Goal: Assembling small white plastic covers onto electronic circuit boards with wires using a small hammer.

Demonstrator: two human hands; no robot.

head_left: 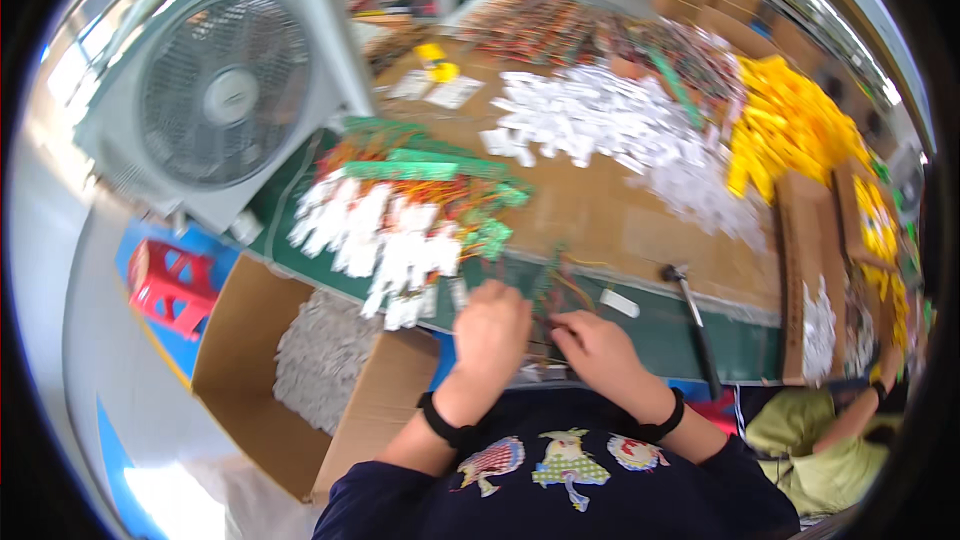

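Observation:
At the near edge of the green-topped table my left hand [493,330] is closed, its fingertips blurred; I cannot make out what it grips. To its right my right hand [602,348] is also closed, thumb and fingers pinched toward the left hand. Thin green and orange wires [560,285] lie at the fingertips, between and just beyond the hands. A small white rectangular piece [620,302] rests beyond my right hand. Left of and beyond my left hand is a heap of wire bundles with white pieces [385,230] at their ends.
A hammer [690,320] lies right of my hands. Loose white pieces [590,115] and yellow pieces [790,125] are heaped farther back. A box fan [225,90] stands at left, above an open carton [240,340] of grey-white pieces. A co-worker's arm [850,420] is at right.

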